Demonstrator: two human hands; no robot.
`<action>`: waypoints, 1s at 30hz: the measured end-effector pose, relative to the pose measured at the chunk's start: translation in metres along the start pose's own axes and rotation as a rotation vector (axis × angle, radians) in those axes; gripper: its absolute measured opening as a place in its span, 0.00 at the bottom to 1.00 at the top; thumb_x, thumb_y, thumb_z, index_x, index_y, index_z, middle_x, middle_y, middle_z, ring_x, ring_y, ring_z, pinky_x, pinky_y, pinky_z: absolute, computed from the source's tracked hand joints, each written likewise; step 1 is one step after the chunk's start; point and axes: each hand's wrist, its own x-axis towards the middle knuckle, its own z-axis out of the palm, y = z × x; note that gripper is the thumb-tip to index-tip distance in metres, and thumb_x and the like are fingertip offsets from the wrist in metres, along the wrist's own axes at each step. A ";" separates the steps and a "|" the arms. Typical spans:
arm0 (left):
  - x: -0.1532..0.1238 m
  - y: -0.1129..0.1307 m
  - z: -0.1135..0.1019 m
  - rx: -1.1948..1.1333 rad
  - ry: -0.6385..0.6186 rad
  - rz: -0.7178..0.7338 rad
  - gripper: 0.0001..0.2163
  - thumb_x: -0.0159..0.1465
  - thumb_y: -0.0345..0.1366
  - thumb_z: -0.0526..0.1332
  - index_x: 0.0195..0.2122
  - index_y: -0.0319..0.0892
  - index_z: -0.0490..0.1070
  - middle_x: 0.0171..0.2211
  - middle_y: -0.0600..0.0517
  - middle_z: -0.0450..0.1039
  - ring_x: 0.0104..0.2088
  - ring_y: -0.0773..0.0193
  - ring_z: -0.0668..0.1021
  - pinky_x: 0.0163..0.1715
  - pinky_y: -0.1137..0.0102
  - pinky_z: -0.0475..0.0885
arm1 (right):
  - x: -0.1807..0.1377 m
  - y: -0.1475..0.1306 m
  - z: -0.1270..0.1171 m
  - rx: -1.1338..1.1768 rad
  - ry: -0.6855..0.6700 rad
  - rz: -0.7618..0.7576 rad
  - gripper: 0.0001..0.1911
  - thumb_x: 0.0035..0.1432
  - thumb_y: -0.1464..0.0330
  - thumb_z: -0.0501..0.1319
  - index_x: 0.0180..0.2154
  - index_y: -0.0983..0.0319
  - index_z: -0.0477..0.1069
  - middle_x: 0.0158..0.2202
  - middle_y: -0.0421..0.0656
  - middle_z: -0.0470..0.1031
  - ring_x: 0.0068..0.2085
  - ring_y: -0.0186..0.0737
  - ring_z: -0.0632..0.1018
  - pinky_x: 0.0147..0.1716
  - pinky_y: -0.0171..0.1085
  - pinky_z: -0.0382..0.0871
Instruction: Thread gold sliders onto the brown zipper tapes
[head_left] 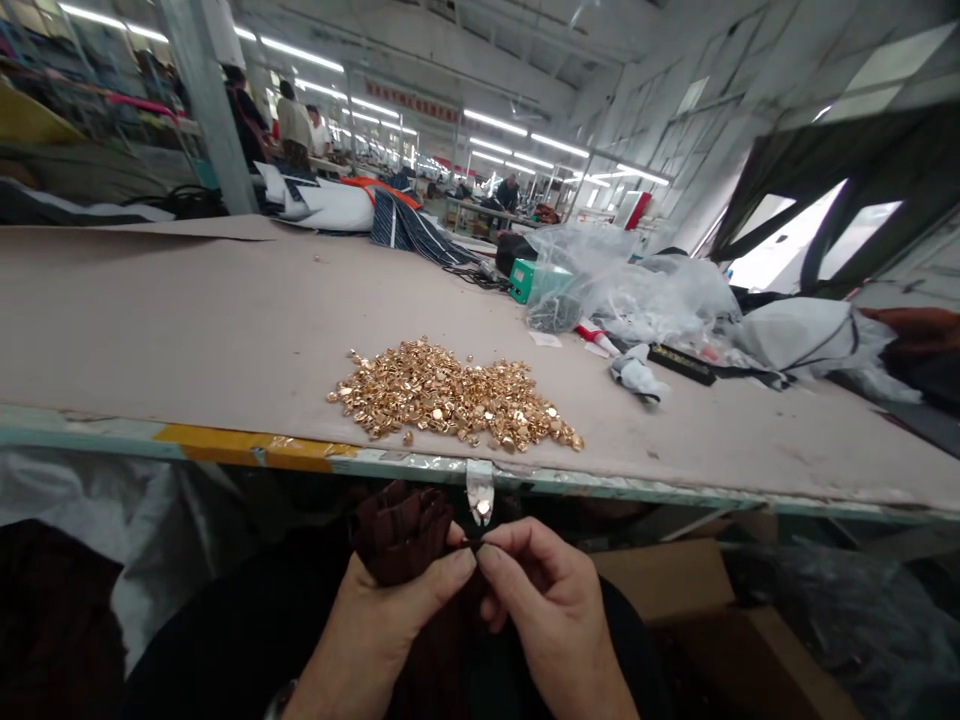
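A bundle of dark brown fabric strips [401, 530] is gripped in my left hand [397, 610], its thumb pressed near one strip's end. My right hand [547, 610] pinches the same narrow piece of brown fabric, thumb and forefinger together. Both thumb tips almost meet below the table edge. Just beyond them, a small clear holder [480, 480] is fixed to the edge, with a shiny gold piece at its lower end. On the table lies a heap of small gold metal pieces [450, 390]. Whether my fingers also hide a gold piece, I cannot tell.
The table [187, 320] has yellow tape [255, 445] along its front edge. Clear plastic bags [630, 280], a green box [525, 280] and a black bar [681, 364] lie at the right. An open cardboard box [667, 580] stands below. Several people are in the background.
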 end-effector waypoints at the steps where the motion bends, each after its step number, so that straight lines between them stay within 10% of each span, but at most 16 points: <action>1: -0.001 -0.002 0.000 -0.003 0.014 -0.015 0.12 0.47 0.36 0.72 0.30 0.41 0.73 0.23 0.52 0.77 0.24 0.58 0.78 0.27 0.64 0.75 | -0.001 0.002 0.001 -0.009 0.008 0.002 0.13 0.55 0.59 0.63 0.29 0.64 0.72 0.17 0.38 0.69 0.19 0.31 0.70 0.19 0.29 0.64; 9: -0.002 -0.005 -0.005 -0.023 0.111 -0.012 0.12 0.45 0.35 0.73 0.28 0.40 0.74 0.23 0.54 0.75 0.24 0.64 0.77 0.27 0.69 0.73 | -0.010 0.016 0.002 -0.177 -0.007 -0.168 0.09 0.59 0.64 0.60 0.29 0.62 0.71 0.20 0.37 0.68 0.20 0.32 0.70 0.20 0.30 0.64; 15: 0.001 -0.003 0.001 -0.158 0.152 -0.145 0.12 0.45 0.31 0.73 0.31 0.40 0.75 0.26 0.54 0.77 0.26 0.66 0.77 0.28 0.73 0.73 | -0.006 0.012 -0.004 -0.363 -0.038 -0.746 0.08 0.57 0.78 0.58 0.35 0.60 0.70 0.27 0.40 0.72 0.27 0.35 0.74 0.26 0.32 0.66; 30: 0.001 -0.004 0.012 -0.243 0.295 -0.138 0.15 0.39 0.27 0.75 0.30 0.39 0.77 0.27 0.53 0.80 0.27 0.64 0.80 0.29 0.74 0.77 | -0.003 0.018 0.002 -0.190 0.093 -0.585 0.06 0.55 0.75 0.63 0.31 0.59 0.76 0.27 0.41 0.72 0.30 0.37 0.75 0.29 0.35 0.69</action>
